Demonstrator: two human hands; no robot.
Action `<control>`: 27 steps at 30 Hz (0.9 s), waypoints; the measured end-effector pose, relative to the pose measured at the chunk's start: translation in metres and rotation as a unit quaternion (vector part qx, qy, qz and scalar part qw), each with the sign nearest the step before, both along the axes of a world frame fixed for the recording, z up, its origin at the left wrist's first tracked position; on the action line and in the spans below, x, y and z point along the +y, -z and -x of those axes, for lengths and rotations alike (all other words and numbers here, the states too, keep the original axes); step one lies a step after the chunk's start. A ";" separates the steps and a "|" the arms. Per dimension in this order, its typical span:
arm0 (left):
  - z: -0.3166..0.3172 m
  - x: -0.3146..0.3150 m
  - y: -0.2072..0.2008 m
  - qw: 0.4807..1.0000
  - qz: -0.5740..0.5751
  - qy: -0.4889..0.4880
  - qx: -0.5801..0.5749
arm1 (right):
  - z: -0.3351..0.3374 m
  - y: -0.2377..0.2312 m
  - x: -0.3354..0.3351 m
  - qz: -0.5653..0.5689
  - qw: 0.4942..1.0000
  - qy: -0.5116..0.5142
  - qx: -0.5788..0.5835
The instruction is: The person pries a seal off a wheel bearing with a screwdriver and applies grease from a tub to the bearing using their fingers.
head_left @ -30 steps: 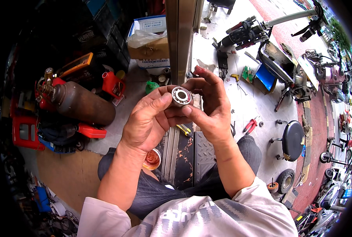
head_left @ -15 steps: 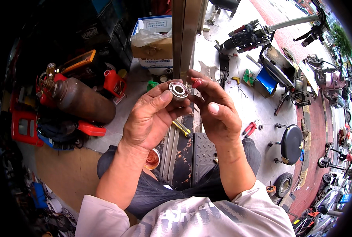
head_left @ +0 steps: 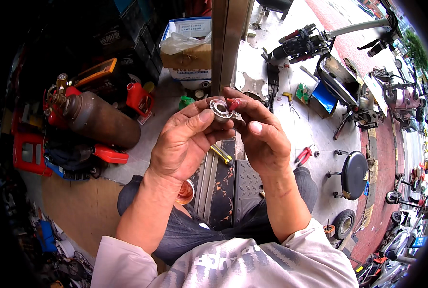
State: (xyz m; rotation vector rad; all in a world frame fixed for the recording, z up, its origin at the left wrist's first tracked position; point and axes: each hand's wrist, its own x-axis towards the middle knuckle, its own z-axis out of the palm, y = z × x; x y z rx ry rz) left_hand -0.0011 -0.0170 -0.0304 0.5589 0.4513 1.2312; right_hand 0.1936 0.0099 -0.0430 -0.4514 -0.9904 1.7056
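Between thumb and fingers, my left hand [head_left: 179,144] grips a ball bearing [head_left: 219,110], its ring of balls facing up. My right hand [head_left: 267,139] is beside it with the fingers apart and the thumb raised. A dab of red grease [head_left: 233,103] sits on that hand's index fingertip, which is at the bearing's right edge. Below my left forearm, partly hidden, stands a round tub [head_left: 187,191] with red grease inside. A yellow-handled tool [head_left: 221,155] lies on the sill beneath my hands.
A metal post [head_left: 225,48] rises just ahead. To the left are a rusty gas cylinder [head_left: 106,121], red jugs [head_left: 139,100] and a cardboard box [head_left: 187,60]. On the right lie red-handled pliers [head_left: 304,155], a black stool [head_left: 354,175], a small wheel [head_left: 344,223] and scooter parts [head_left: 338,77].
My right index finger has moved left and down, bringing the red grease onto the bearing's edge. The bearing has shifted slightly right and tilted in my left hand.
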 end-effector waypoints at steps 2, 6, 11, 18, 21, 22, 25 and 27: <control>0.001 0.000 0.000 1.000 0.001 0.002 0.001 | 0.000 0.003 0.001 -0.002 1.000 0.006 -0.012; 0.000 -0.001 0.000 1.000 0.002 -0.002 0.001 | 0.002 0.002 0.000 -0.020 0.999 0.025 -0.032; -0.001 -0.002 0.000 1.000 0.008 -0.012 0.002 | 0.005 0.009 0.001 -0.048 0.998 0.035 -0.020; -0.001 -0.002 0.002 0.999 0.015 -0.031 0.003 | 0.006 0.013 0.001 -0.080 0.993 0.061 -0.059; -0.003 -0.001 -0.002 0.998 0.024 -0.054 -0.011 | 0.004 0.013 0.002 -0.192 0.956 0.141 -0.172; -0.003 -0.001 -0.001 0.998 0.023 -0.058 -0.008 | 0.003 0.011 0.002 -0.234 0.934 0.167 -0.210; -0.003 -0.002 -0.002 0.997 0.024 -0.076 0.007 | 0.002 -0.001 -0.002 -0.308 0.883 0.223 -0.276; -0.004 -0.002 -0.002 0.996 0.022 -0.085 0.015 | -0.003 -0.005 -0.005 -0.289 0.902 0.196 -0.255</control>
